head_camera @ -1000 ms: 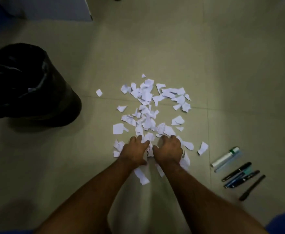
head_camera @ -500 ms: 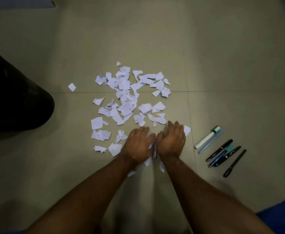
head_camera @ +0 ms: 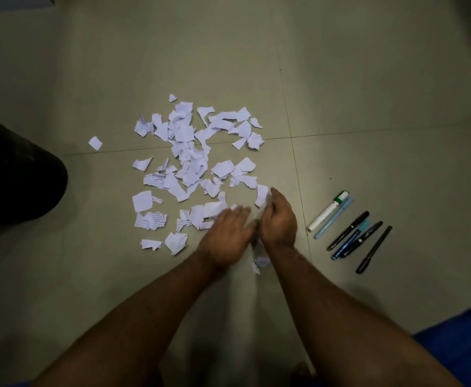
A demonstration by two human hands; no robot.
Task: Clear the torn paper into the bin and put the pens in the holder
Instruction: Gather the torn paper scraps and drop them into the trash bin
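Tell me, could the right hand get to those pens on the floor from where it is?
Probably yes. The pens lie in a row on bare floor just beside the right hand, nothing between them. But that hand is busy holding torn paper.

An indoor room, likely an office: pale tiled floor (head_camera: pixel 340 79), torn printed paper (head_camera: pixel 189 163), a row of pens (head_camera: pixel 348 230), a black-lined bin (head_camera: pixel 13 177).
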